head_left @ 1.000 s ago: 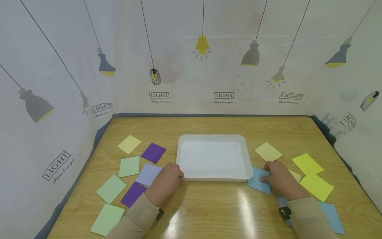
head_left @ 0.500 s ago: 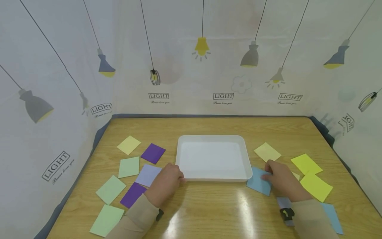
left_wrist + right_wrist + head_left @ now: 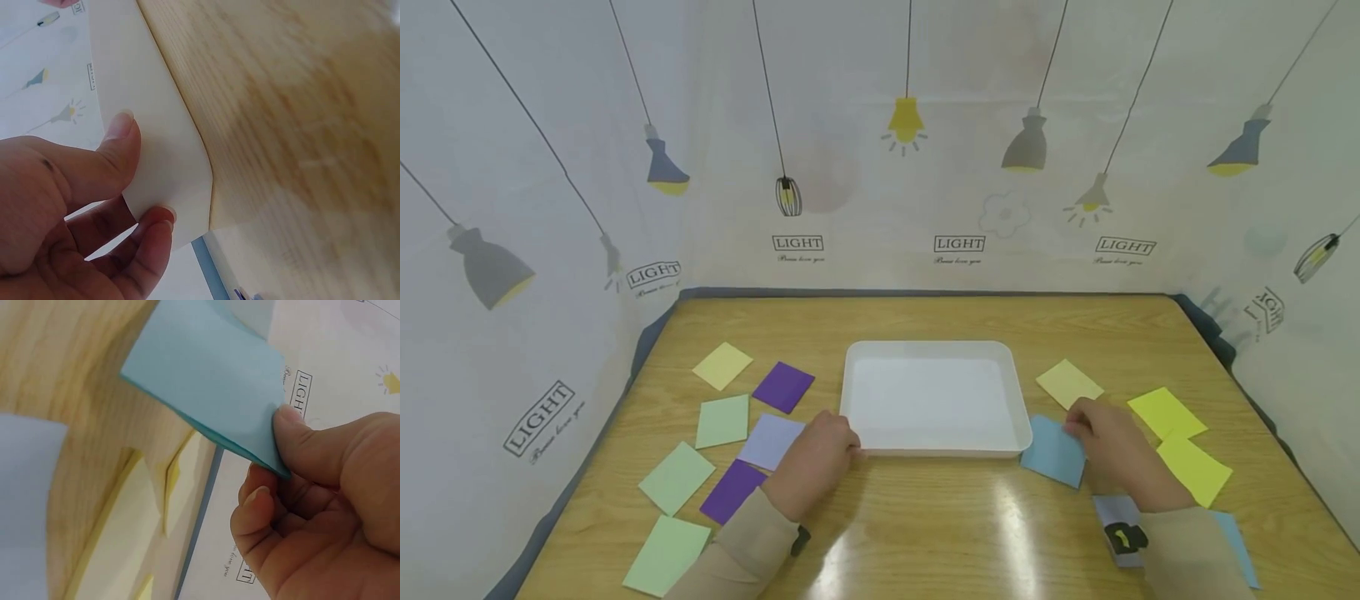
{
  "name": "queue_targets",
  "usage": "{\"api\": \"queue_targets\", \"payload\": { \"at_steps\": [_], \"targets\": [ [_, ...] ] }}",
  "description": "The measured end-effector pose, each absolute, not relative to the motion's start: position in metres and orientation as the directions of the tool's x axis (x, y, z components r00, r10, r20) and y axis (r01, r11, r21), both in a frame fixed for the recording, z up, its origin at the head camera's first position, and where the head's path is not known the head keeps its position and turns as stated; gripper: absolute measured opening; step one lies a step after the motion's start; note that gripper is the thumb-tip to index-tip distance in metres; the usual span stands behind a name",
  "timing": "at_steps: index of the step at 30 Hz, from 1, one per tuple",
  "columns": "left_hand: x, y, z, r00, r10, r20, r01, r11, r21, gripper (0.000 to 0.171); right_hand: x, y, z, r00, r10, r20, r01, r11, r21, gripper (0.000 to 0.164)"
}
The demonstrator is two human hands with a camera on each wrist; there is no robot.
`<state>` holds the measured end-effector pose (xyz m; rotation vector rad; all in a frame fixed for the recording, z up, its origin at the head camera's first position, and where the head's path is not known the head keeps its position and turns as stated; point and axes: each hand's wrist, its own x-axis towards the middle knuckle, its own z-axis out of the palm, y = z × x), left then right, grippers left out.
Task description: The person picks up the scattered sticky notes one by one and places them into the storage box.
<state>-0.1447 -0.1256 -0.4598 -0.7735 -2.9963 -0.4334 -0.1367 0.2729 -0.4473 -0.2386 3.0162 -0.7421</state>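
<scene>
A white rectangular tray (image 3: pixel 932 400) lies on the table. My left hand (image 3: pixel 818 462) holds its near left corner. In the left wrist view, the thumb (image 3: pixel 120 153) presses on the tray's outer wall (image 3: pixel 156 125) and curled fingertips touch the corner. My right hand (image 3: pixel 1116 450) pinches one corner of a blue sticky note pad (image 3: pixel 1054 452) beside the tray's near right corner. Several thin layers show along the pad's edge in the right wrist view, where the pinched corner is raised between thumb and fingers. Whether its far edge touches the table, I cannot tell.
On the left lie several sticky notes: pale yellow (image 3: pixel 722 366), purple (image 3: pixel 783 387), green (image 3: pixel 677 477) and lavender (image 3: pixel 771 442). To the right are pale yellow (image 3: pixel 1069 383), bright yellow (image 3: pixel 1167 412), lavender (image 3: pixel 1112 510) and blue (image 3: pixel 1238 546) ones. A printed curtain (image 3: pixel 865 167) surrounds the table.
My right hand has shifted slightly right and raised the near right corner of the blue pad, tilting it. The left hand stays on the tray corner. The head view has shifted slightly.
</scene>
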Motion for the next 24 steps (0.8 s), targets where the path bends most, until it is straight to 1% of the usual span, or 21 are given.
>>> {"api": "queue_targets", "payload": {
  "at_steps": [5,12,24],
  "targets": [
    [-0.145,-0.126,-0.459,-0.871,0.482,0.101,0.491,0.833,0.255,0.015,-0.137,0.273,-0.442,-0.982,-0.176,0.071,-0.189,0.875,-0.445,0.005],
    [-0.144,-0.127,-0.461,-0.873,0.479,0.093,0.485,0.832,0.268,0.015,-0.132,0.272,-0.429,-0.987,-0.156,0.045,-0.159,0.864,-0.477,0.007],
    [-0.146,-0.128,-0.466,-0.866,0.485,0.119,0.499,0.831,0.246,0.015,-0.133,0.272,-0.414,-0.99,-0.126,0.063,-0.141,0.878,-0.457,0.01]
  ]
}}
